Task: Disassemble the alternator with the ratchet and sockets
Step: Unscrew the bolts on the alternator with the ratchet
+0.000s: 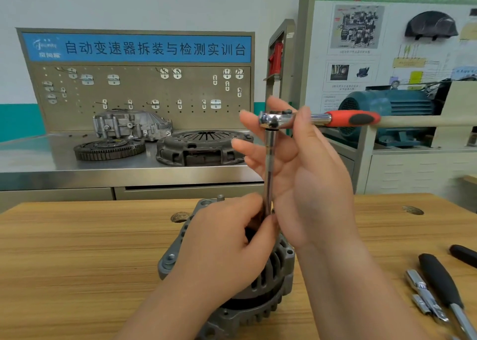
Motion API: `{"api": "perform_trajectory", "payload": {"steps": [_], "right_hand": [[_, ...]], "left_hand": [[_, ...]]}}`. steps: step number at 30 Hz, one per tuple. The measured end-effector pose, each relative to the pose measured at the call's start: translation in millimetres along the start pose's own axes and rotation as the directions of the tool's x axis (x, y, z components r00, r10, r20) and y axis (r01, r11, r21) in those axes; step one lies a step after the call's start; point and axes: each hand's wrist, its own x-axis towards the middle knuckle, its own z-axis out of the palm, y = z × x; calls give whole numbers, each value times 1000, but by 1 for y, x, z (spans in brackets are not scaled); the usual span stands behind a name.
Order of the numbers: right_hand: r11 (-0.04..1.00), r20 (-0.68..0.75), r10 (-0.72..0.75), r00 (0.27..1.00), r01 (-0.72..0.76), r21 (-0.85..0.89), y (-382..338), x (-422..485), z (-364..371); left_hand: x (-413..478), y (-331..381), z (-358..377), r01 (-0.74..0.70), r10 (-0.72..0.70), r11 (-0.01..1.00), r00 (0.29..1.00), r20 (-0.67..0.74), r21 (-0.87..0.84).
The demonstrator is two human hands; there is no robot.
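A grey cast alternator [273,270] lies on the wooden table [77,249], partly hidden under my hands. A chrome extension bar [269,174] stands upright from it, topped by a ratchet [276,119] whose red and black handle [353,118] points right. My left hand [222,249] pinches the lower end of the bar just above the alternator; the socket is hidden there. My right hand [302,164] stands behind the bar with fingers spread and nearly straight, touching the ratchet head and its neck.
Black-handled tools [441,283] and chrome sockets or adapters [423,295] lie at the table's right front. Behind stands a steel bench with a clutch cover [201,147], a flywheel [109,150] and a housing [129,124] under a pegboard. A blue motor [387,110] sits at right.
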Motion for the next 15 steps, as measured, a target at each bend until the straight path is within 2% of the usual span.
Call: {"api": "perform_trajectory", "payload": {"steps": [5, 7, 10, 15], "right_hand": [[985, 19, -146, 989, 147, -93, 1, -2, 0], [983, 37, -155, 987, 158, -88, 0, -2, 1], [996, 54, -78, 995, 80, -47, -1, -2, 1], [1000, -5, 28, 1000, -28, 2, 0, 0, -1]], "left_hand": [[1, -1, 1, 23, -24, 999, 999, -25, -24], [1, 0, 2, 25, -25, 1000, 999, -33, -12], [1, 0, 3, 21, -21, 1000, 1000, -17, -5], [1, -1, 1, -11, 11, 1000, 1000, -1, -9]]}}
